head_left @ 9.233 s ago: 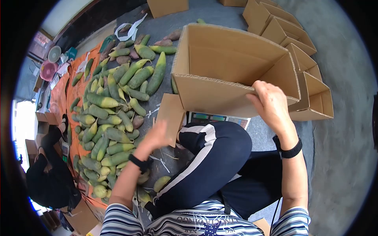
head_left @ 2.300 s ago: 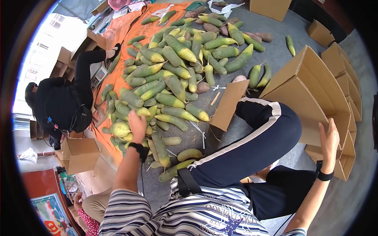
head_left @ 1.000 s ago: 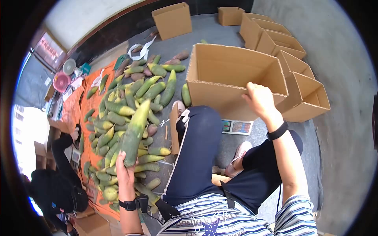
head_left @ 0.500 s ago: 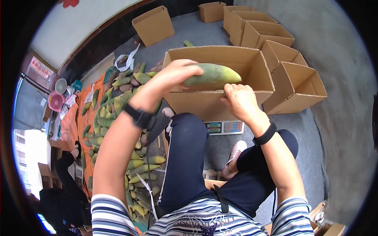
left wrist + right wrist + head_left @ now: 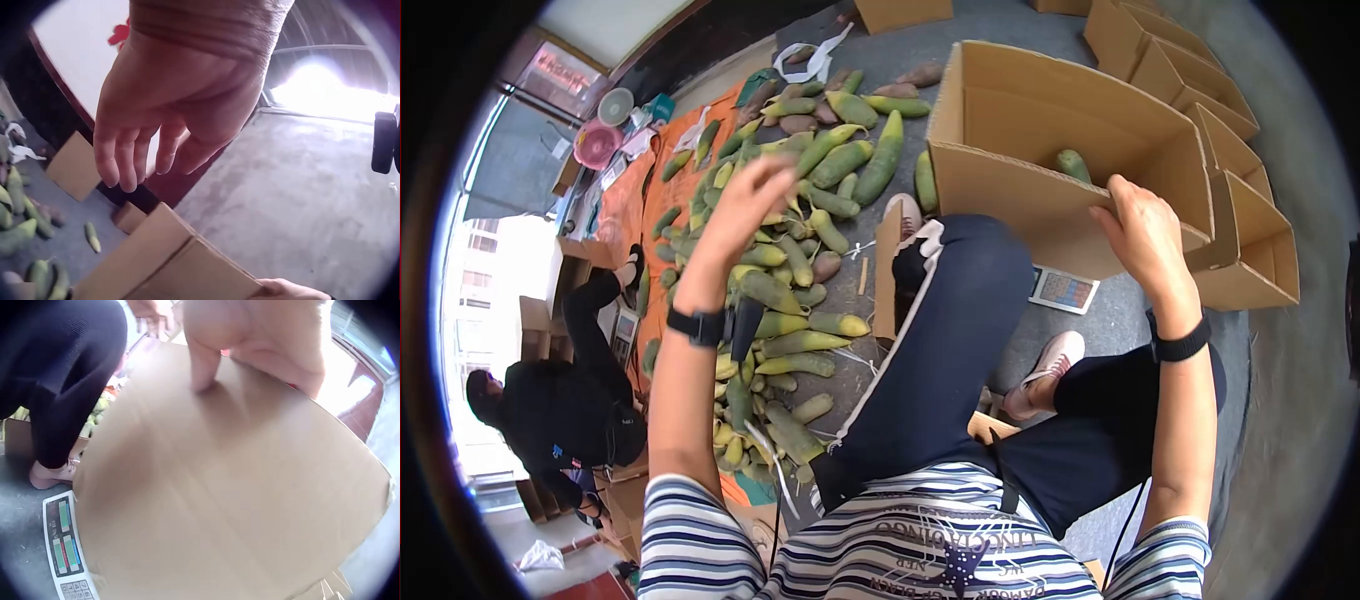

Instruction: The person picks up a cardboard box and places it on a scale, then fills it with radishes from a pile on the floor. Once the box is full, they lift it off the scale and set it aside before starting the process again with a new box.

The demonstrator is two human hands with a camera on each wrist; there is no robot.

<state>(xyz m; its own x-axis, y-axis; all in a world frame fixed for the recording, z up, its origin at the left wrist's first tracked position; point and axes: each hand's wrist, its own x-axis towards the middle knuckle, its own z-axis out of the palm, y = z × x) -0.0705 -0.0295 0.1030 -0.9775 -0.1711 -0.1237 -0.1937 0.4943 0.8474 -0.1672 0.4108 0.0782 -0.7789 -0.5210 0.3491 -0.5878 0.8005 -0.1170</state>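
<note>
My left hand (image 5: pixel 750 205) is above the pile of green radishes (image 5: pixel 770 290), empty, its fingers loosely bent; the left wrist view also shows the hand (image 5: pixel 178 100) holding nothing. My right hand (image 5: pixel 1142 235) grips the near rim of a tall cardboard box (image 5: pixel 1025 205), fingers over the edge and thumb on the outside. Inside that box one end of a green radish (image 5: pixel 1073 165) shows; the near wall hides the bottom. In the right wrist view the thumb of my right hand (image 5: pixel 256 337) presses on the box wall (image 5: pixel 206 475).
A scale (image 5: pixel 1064 290) shows at the box's near side. More cardboard boxes (image 5: pixel 1255 240) line the right. A loose cardboard flap (image 5: pixel 887 270) stands beside my leg. Another person (image 5: pixel 570 415) in black is at the left, by the orange sheet (image 5: pixel 625 210).
The radish that my left hand held over the box is out of its grasp, and a radish end shows inside. That hand has swung left over the pile. My right hand stays on the rim.
</note>
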